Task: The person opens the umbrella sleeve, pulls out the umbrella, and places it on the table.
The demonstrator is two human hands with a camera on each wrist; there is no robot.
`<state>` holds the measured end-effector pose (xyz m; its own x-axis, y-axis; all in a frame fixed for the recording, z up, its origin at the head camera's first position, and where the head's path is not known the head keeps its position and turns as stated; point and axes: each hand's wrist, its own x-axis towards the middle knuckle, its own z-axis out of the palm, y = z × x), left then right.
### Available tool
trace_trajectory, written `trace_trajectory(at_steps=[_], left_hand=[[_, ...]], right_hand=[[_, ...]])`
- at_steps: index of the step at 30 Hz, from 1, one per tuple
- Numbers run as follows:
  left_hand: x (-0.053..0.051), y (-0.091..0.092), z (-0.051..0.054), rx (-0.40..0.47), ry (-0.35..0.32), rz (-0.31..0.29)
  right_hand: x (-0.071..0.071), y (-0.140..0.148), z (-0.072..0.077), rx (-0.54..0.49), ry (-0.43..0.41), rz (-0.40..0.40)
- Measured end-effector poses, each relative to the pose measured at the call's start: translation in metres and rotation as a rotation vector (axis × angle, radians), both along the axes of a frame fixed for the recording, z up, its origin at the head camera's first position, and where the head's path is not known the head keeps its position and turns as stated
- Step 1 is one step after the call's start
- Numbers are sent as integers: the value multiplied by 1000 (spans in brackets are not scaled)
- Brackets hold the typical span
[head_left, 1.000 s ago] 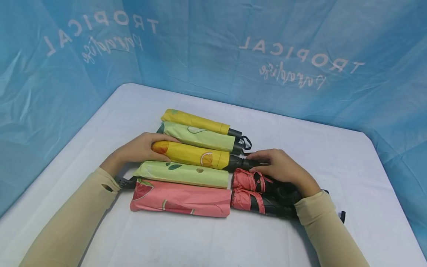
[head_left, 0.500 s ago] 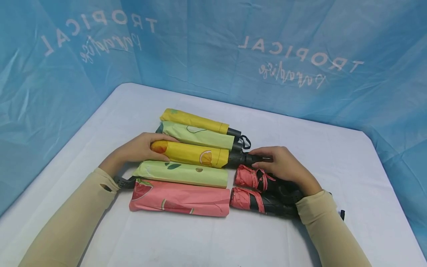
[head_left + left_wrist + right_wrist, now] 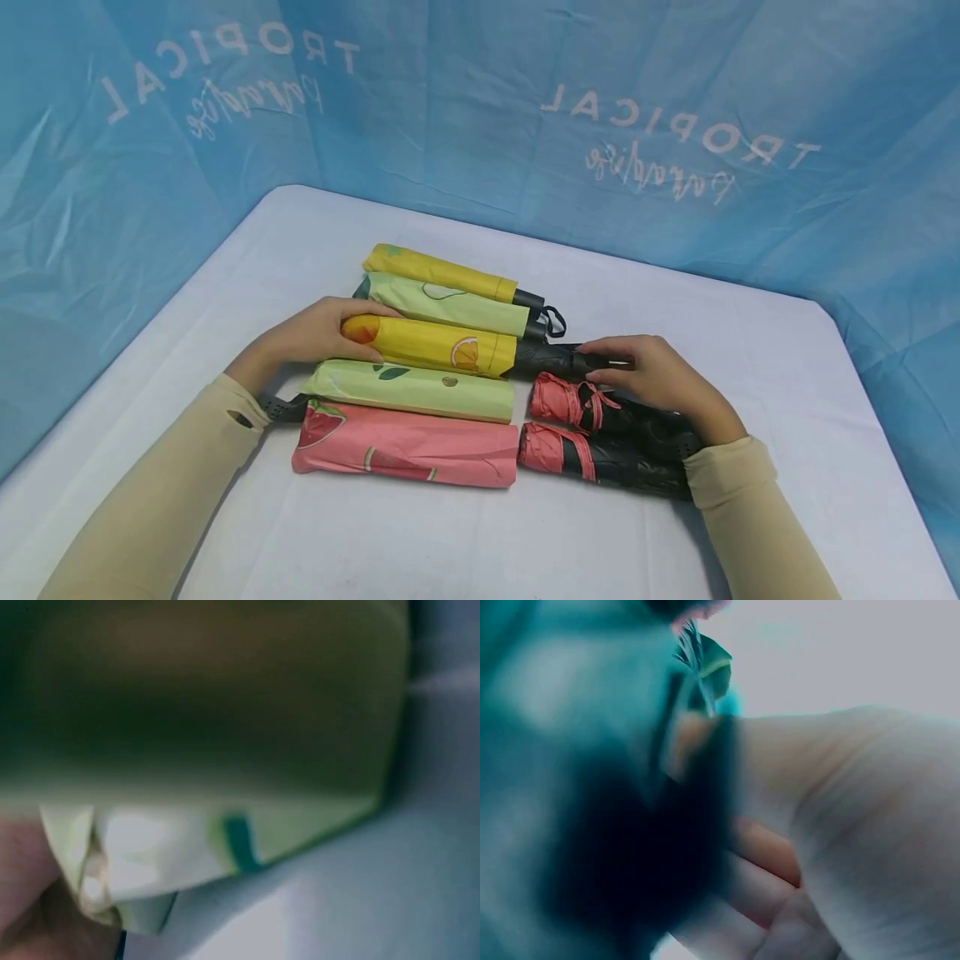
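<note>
In the head view a yellow sleeve [image 3: 416, 343] printed with an orange slice lies mid-table. My left hand [image 3: 318, 329] grips its left end, thumb and fingers on either side. A black folded umbrella [image 3: 551, 360] sticks out of the sleeve's right end. The fingers of my right hand [image 3: 648, 371] pinch this umbrella's far end. Below, a light green sleeve [image 3: 412, 392] and a pink watermelon sleeve [image 3: 442, 446] lie flat. Pink-and-black folded umbrellas [image 3: 555, 398] lie at their right, partly under my right wrist. Both wrist views are blurred and partly blocked.
Behind the yellow sleeve lie a light green avocado-print umbrella [image 3: 457, 304] with a black wrist loop [image 3: 555, 322] and another yellow umbrella [image 3: 435, 268], both in sleeves. A white cloth covers the table [image 3: 360, 542]. Blue printed curtains [image 3: 480, 108] hang along the far edge.
My right hand has moved to the right, and more of the black umbrella shows beyond the yellow sleeve. The upper pink-and-black umbrella has shifted slightly right. My left hand keeps its place.
</note>
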<state>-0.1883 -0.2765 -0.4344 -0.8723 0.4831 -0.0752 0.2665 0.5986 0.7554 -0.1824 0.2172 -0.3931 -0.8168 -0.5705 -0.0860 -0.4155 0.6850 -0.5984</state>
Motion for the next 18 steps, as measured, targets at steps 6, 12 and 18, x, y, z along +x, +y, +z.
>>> trace_trajectory(at_steps=[6, 12, 18], left_hand=[[0, 0, 0, -2, 5, -2], [1, 0, 1, -7, 5, 2], [1, 0, 1, 4, 9, -4]], right_hand=[[-2, 18, 0, 10, -12, 19], [-3, 33, 3, 6, -59, 11], [-3, 39, 2, -18, -129, -6]])
